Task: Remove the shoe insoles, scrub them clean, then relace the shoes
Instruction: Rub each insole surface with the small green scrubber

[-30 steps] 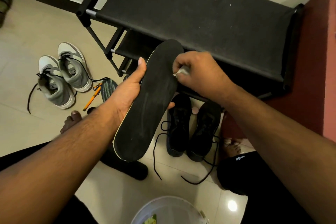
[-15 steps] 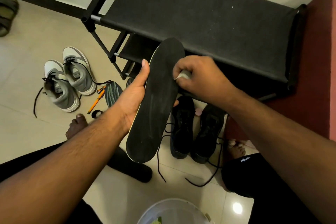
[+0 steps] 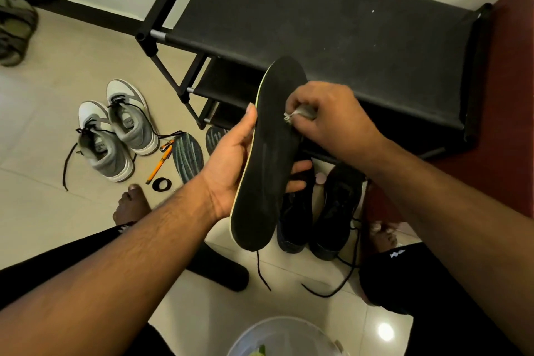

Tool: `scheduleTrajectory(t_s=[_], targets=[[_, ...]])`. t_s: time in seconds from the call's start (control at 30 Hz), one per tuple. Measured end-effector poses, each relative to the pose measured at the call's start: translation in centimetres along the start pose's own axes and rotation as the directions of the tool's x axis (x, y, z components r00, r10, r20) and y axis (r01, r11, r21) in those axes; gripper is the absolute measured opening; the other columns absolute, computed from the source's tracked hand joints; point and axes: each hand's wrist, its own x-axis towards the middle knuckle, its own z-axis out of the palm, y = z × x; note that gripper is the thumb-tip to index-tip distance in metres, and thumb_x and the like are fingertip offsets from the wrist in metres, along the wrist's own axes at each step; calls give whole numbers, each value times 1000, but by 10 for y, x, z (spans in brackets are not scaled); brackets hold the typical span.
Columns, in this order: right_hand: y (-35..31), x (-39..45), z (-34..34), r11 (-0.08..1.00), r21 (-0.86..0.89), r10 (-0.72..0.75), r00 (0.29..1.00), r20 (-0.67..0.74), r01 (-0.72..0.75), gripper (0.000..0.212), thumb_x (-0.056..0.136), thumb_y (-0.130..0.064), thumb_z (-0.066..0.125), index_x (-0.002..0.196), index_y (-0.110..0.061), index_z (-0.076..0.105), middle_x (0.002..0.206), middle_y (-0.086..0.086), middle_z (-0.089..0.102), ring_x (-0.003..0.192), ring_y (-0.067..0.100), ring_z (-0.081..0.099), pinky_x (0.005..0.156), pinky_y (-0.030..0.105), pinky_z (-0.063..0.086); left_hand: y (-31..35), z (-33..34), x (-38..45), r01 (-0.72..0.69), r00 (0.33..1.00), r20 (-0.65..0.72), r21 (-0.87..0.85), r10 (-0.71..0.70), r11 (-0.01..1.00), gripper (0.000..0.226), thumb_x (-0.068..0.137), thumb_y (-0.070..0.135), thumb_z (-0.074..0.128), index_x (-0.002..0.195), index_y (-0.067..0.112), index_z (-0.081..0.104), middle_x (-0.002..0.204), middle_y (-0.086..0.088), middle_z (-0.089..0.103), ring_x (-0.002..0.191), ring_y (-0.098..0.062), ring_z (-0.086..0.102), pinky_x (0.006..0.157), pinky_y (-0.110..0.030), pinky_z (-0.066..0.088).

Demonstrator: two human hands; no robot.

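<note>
The left hand (image 3: 231, 162) grips the black insole (image 3: 268, 159) above the black shoes (image 3: 318, 211); the right hand (image 3: 326, 115) pinches a small scrubber (image 3: 300, 114) (hard to identify) against it. Hard scrubbing could twist the insole loose.

Home entryway: black shoe rack (image 3: 332, 37), tiled floor (image 3: 57, 95), 2 sneaker pairs.
</note>
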Motion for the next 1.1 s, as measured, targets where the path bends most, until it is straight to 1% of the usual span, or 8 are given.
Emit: scheduleTrajectory(t_s=[0.17,0.27,0.4,0.53,0.67,0.83,0.97,1.1], targets=[[-45,-22,8,963,202,-228,939,256,178,13,82,-6,69,91,-15,70,91,-1,66,85,10,62,76,32,54,7,-7,-1,-22,999,-26,-98,19,995,70,94,69,38,94,12,79,93,-11,74,82,-25,72,74,-40,62],[-56,-31,15,931,239,-351,864,362,277,12,84,-6,70,95,-10,70,92,3,66,85,11,62,76,27,53,8,-15,2,-52,998,-51,-108,47,993,71,94,69,39,95,10,79,96,-10,74,86,-22,73,80,-37,60],[-32,-16,6,973,152,-192,976,105,175,9,82,-6,67,88,-12,70,87,1,66,81,13,62,74,32,53,0,-7,0,-33,999,-9,-43,32,999,61,96,65,36,100,19,77,98,-11,74,84,-27,72,71,-44,59],[-13,-3,-7,998,61,-1,992,-122,8,10,81,-5,65,85,-13,69,85,-3,66,80,9,60,74,32,52,-5,3,0,1,1000,11,-7,-1,1000,62,97,61,32,102,21,79,115,-12,72,101,-32,69,76,-42,58],[-49,-24,7,983,133,-121,991,-52,127,12,80,-1,66,87,-10,69,87,3,65,83,16,61,74,36,54,2,1,-3,38,999,-6,-11,-38,999,70,92,70,37,96,13,79,95,-13,73,87,-26,70,80,-40,56],[-83,-56,28,924,148,-378,901,211,353,13,78,2,70,90,-4,69,85,12,65,79,26,62,66,44,55,7,-6,-3,63,997,-45,-82,-66,995,78,88,71,46,126,5,65,122,-19,67,97,-27,69,86,-38,57],[-51,-29,11,972,65,-228,973,49,224,12,82,-1,67,91,-10,69,88,7,65,83,18,61,73,34,54,-5,-3,-4,58,998,4,6,-58,998,67,89,68,41,88,14,80,87,-9,73,79,-22,70,71,-34,57],[-12,-1,-11,997,-73,-3,986,-168,-9,11,83,-9,62,90,-15,68,89,0,64,84,13,59,77,39,52,-7,4,0,25,999,-26,48,-23,999,61,94,63,38,115,17,72,120,-14,70,110,-32,67,79,-41,58]])
